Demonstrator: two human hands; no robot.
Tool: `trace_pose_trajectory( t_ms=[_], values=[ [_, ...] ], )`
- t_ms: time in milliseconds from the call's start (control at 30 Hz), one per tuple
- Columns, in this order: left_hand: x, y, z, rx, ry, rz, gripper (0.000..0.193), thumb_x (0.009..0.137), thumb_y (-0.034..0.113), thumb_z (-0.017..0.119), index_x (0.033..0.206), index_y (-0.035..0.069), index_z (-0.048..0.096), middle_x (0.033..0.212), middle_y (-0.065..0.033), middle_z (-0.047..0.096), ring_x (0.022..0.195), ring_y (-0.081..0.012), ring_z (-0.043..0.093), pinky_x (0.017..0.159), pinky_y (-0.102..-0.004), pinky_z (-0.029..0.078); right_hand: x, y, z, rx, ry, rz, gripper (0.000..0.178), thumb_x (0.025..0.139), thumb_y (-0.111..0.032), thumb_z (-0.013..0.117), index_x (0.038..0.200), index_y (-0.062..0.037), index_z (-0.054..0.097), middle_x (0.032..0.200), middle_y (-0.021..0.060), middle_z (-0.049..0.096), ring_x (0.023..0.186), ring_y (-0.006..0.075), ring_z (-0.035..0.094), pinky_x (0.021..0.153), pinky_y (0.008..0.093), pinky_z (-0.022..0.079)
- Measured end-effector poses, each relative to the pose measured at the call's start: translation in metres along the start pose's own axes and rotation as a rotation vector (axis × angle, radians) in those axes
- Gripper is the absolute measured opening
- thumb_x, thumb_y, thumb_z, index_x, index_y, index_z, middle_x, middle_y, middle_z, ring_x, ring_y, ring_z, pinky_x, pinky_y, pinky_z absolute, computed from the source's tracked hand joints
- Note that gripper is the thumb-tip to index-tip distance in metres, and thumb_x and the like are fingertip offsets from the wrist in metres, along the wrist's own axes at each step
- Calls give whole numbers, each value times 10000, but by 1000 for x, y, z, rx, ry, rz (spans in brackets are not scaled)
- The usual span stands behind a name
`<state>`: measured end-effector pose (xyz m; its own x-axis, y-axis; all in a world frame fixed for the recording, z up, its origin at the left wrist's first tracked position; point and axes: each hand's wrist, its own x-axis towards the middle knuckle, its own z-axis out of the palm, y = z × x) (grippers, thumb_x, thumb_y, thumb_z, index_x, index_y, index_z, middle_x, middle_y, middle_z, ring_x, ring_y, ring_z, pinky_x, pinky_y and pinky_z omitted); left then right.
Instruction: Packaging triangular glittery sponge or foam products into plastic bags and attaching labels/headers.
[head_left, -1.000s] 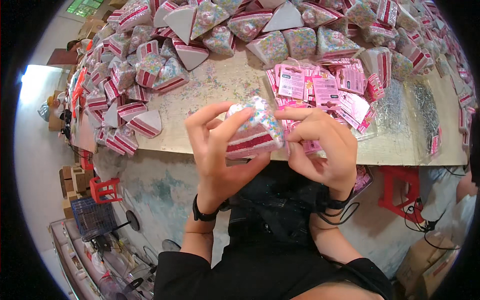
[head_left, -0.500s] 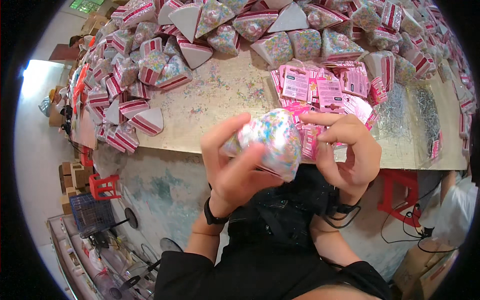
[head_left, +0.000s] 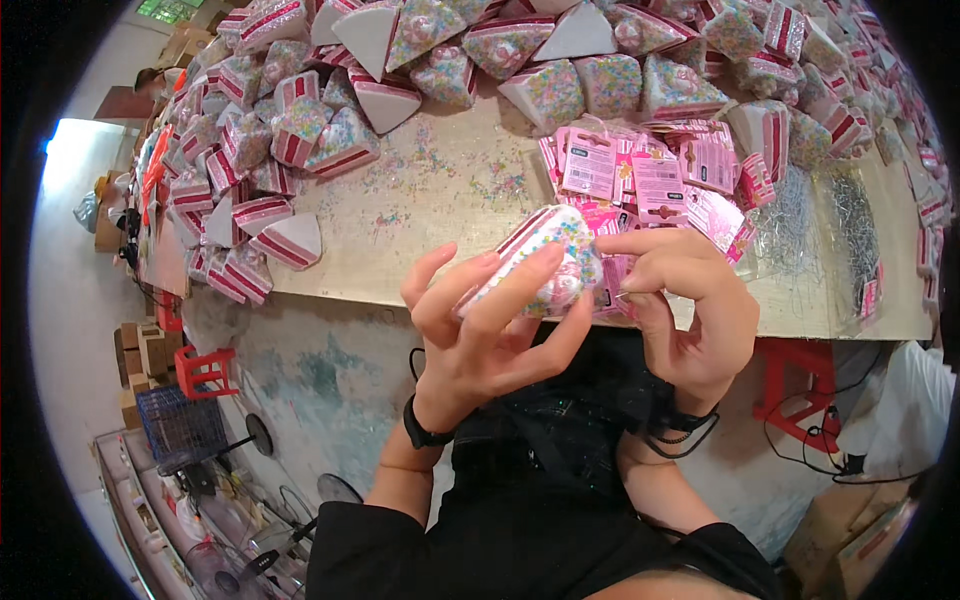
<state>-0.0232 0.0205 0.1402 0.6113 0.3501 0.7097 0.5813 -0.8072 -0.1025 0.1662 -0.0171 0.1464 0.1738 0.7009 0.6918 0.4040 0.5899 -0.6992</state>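
My left hand is wrapped round a toy cake slice, white with a pink-red layer stripe and covered in coloured sprinkles. The slice is tilted above the table's near edge, its sprinkled end toward my right hand. My right hand is closed in a pinch on a small thin metal piece; its exact kind is too small to tell. The right index fingertip is close to the slice, perhaps touching it. Behind both hands lies a heap of pink printed cards.
Many more cake slices are piled along the back and left of the pale table, with loose sprinkles scattered there. To the right lie thin metal pieces on clear plastic. Red stools and a white bag stand below.
My left hand has turned the cake slice over, so its striped side now faces up and left. My right hand keeps its pinch and has shifted slightly left.
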Motion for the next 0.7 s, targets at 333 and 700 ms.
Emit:
trace_pose_trajectory(
  t_ms=[333, 700],
  values=[
    [29, 22, 36, -491, 49, -306, 433, 646, 91, 821, 1030, 118, 623, 1214, -112, 598, 1057, -294, 539, 907, -432, 417, -8, 8, -17, 435, 249, -135, 56, 874, -6, 658, 912, -12, 617, 800, 161, 661, 574, 193, 595, 555, 278, 441],
    [56, 31, 53, -582, 87, -125, 249, 731, 117, 777, 969, 111, 703, 1068, -32, 650, 1009, -276, 589, 848, -392, 476, -21, 22, -50, 420, 410, -7, 57, 910, -40, 634, 933, -11, 591, 754, 171, 618, 523, 89, 496, 447, 192, 343]
  ],
)
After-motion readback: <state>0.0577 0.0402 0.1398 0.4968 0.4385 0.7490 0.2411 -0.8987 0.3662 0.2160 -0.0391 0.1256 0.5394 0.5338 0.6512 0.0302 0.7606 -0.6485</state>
